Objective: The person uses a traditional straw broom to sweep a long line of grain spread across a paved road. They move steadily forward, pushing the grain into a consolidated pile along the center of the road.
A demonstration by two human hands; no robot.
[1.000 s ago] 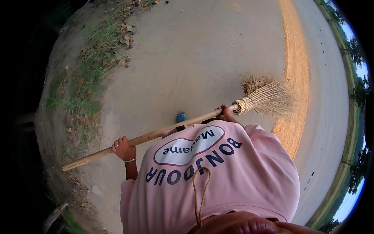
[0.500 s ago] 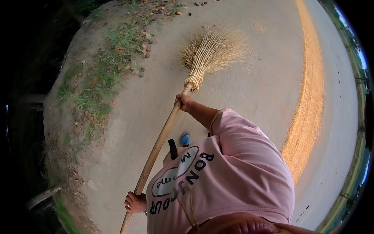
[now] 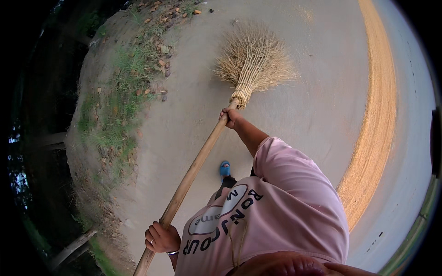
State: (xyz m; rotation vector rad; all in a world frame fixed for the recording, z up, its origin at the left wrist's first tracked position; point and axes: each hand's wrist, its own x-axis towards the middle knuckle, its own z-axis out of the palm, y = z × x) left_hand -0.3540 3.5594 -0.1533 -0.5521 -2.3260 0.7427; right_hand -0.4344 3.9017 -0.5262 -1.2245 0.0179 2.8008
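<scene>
Below the left hand [image 3: 162, 238], the broom handle [image 3: 193, 165] runs off the picture's lower edge. The pink shirt [image 3: 276, 207] hides the legs; only a blue sandal [image 3: 224, 169] shows.

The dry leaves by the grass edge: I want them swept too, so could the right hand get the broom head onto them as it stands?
Probably yes. The right hand grips the broom low on its handle, the left hand near the top. The bristles lie on bare pavement, beside the dry leaves, with nothing between them.
</scene>
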